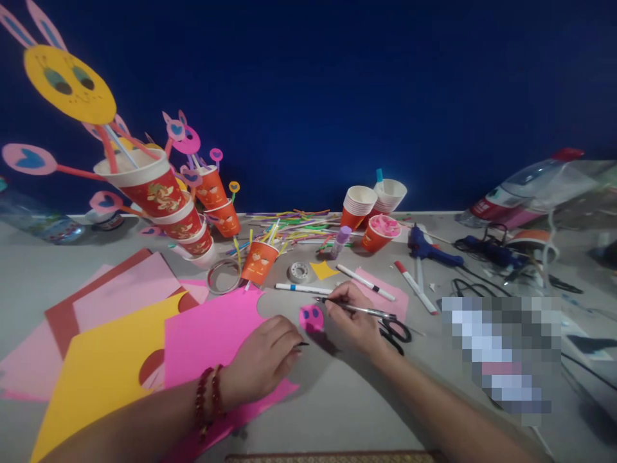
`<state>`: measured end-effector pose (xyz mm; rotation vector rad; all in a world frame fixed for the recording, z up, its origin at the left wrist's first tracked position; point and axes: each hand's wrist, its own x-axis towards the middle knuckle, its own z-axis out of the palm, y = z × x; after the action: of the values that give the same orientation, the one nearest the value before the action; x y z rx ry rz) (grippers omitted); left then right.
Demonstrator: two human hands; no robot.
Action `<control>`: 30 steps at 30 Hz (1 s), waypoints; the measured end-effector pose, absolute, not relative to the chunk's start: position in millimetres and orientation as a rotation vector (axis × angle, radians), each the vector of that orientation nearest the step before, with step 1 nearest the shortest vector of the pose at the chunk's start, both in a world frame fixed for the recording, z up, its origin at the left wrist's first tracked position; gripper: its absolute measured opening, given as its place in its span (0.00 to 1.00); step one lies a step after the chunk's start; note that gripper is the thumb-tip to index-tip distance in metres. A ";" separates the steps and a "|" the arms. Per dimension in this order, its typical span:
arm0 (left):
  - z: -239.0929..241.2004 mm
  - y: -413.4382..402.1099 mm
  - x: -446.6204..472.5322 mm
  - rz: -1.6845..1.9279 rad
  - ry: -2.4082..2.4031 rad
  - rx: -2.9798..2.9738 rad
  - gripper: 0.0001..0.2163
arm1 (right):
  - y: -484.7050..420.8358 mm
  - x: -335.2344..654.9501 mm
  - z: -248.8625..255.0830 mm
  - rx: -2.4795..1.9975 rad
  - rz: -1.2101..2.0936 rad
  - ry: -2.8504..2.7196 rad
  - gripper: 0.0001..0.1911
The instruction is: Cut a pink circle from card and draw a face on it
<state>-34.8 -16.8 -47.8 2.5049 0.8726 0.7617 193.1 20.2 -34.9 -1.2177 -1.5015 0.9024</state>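
Observation:
My right hand (353, 321) is closed on a pair of scissors (380, 318), their blades pointing left toward a small pink paper disc (311, 317) with two dark spots that lies on the table. My left hand (263, 360), with red bead bracelets on the wrist, rests curled on a magenta paper sheet (212, 334) just left of the disc. A thin dark object sticks out from its fingertips; I cannot make out what it is.
Yellow (103, 366), pink and red paper sheets lie at the left. Orange paper cups (159, 190) with paper animal faces on straws stand behind. Loose coloured straws (289, 225), stacked cups (357, 206), markers (365, 281), tape roll (299, 272), a blue glue gun (427, 247) and a plastic bottle (525, 186) sit further back.

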 end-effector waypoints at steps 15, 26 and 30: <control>-49.1 -16.1 -32.7 0.856 0.901 2.516 0.04 | -23.0 183.4 -20.7 -1.054 1.119 -1.724 0.06; -46.6 -17.5 -30.0 0.800 0.837 2.632 0.09 | -25.6 185.2 -30.9 -0.993 1.062 -1.772 0.22; -47.3 -20.5 -30.0 0.794 0.796 2.697 0.12 | -34.7 179.5 -38.5 -0.985 0.989 -1.830 0.28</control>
<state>-30.0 -20.5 -47.3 2.6967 0.7955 0.7941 179.5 -34.7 -38.5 -0.9849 -1.8296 0.9888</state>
